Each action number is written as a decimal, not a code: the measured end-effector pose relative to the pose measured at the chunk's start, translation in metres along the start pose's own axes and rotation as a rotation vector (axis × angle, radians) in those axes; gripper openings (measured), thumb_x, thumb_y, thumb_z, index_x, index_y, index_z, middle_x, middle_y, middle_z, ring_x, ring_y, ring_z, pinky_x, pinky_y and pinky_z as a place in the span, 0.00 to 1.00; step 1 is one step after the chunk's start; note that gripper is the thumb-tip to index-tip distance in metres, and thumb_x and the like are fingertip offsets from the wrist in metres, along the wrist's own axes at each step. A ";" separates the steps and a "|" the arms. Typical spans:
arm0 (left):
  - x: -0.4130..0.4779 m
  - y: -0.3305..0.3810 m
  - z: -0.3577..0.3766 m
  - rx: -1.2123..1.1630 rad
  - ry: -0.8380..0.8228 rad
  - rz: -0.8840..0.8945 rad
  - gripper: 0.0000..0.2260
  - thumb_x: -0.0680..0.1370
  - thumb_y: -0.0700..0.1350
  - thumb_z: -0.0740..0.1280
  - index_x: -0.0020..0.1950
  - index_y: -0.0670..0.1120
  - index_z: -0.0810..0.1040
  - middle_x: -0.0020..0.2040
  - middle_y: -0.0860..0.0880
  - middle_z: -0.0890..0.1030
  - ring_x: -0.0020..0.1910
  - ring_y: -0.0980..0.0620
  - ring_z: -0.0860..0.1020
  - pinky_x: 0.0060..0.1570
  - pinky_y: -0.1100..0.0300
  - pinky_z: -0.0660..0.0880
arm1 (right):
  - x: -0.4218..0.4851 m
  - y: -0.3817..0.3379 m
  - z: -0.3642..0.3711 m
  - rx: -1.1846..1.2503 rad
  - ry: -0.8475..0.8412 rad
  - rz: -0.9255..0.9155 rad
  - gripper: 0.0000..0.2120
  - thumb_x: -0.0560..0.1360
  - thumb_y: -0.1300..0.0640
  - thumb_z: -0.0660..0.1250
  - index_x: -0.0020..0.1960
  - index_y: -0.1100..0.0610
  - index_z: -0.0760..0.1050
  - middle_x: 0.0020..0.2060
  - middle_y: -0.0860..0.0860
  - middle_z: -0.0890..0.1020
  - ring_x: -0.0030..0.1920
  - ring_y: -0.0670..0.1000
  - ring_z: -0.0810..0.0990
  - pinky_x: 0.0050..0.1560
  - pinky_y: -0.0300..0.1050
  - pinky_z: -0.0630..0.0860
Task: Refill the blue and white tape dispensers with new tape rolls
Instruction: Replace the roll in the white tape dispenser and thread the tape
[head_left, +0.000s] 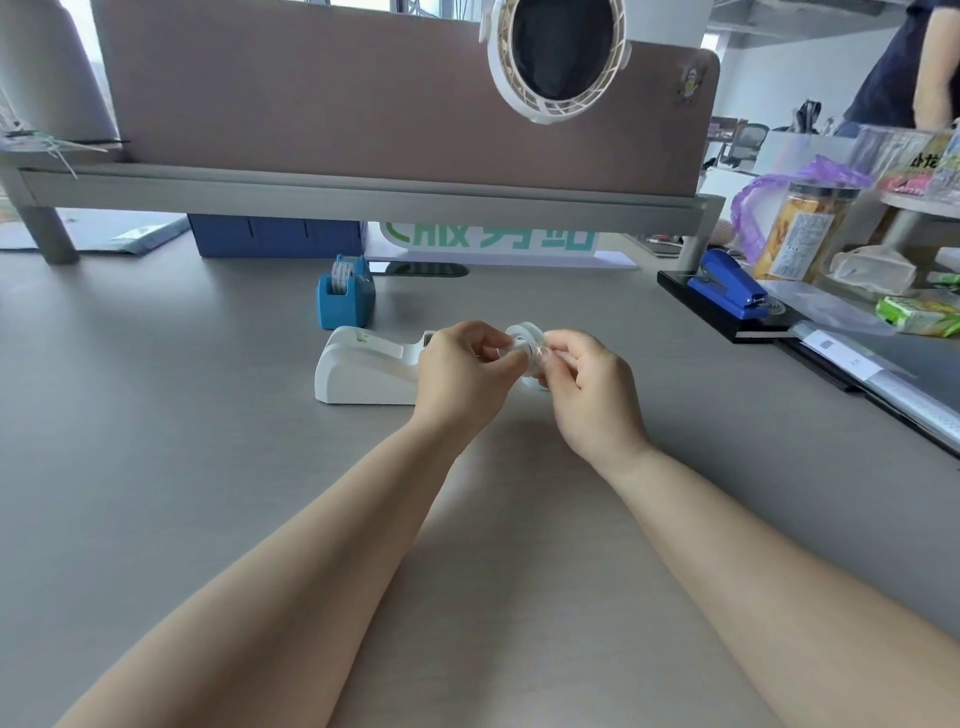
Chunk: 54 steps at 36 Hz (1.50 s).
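Both hands are up over the grey desk (156, 415), left hand (462, 374) and right hand (587, 384) pinching a small clear tape roll on a white core (524, 340) between them, right beside the empty white plastic tape dispenser (363, 374); the little blue tape dispenser (345, 299) behind it already has a roll

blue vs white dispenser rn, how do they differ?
The blue tape dispenser is boxy and upright; the white tape dispenser is longer, low and sloped. The blue one already carries a roll; the white one's cradle looks empty. The blue one sits farther back; the white one nearer the hands. Both rest on the desk.
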<state>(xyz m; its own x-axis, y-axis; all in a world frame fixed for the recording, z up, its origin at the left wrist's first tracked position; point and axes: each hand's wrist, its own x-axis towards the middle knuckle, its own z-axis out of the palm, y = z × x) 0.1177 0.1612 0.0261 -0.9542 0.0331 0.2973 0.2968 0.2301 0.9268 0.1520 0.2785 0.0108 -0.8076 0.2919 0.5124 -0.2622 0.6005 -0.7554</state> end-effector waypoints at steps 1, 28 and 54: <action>0.000 0.000 0.000 0.012 0.001 0.007 0.07 0.70 0.47 0.72 0.44 0.45 0.82 0.37 0.48 0.82 0.33 0.54 0.75 0.35 0.64 0.71 | 0.000 0.000 0.000 0.004 0.002 0.001 0.08 0.77 0.59 0.63 0.54 0.58 0.78 0.49 0.55 0.85 0.48 0.57 0.83 0.52 0.57 0.79; -0.001 -0.001 -0.002 0.237 0.047 0.314 0.05 0.71 0.46 0.73 0.44 0.46 0.81 0.41 0.48 0.83 0.42 0.50 0.80 0.42 0.62 0.73 | 0.005 0.000 -0.005 0.216 -0.008 0.139 0.08 0.78 0.60 0.62 0.55 0.59 0.78 0.44 0.54 0.84 0.45 0.52 0.84 0.55 0.54 0.79; 0.000 -0.010 -0.010 0.143 -0.079 0.212 0.18 0.73 0.51 0.71 0.61 0.48 0.75 0.55 0.54 0.77 0.45 0.59 0.79 0.45 0.68 0.74 | 0.007 0.006 -0.009 0.305 -0.055 0.093 0.10 0.78 0.61 0.63 0.57 0.59 0.78 0.47 0.54 0.84 0.43 0.48 0.83 0.47 0.37 0.80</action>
<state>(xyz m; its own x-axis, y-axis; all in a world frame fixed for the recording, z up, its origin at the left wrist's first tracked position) 0.1152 0.1487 0.0187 -0.8731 0.1701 0.4569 0.4871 0.3452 0.8022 0.1493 0.2911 0.0134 -0.8607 0.2893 0.4190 -0.3254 0.3202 -0.8897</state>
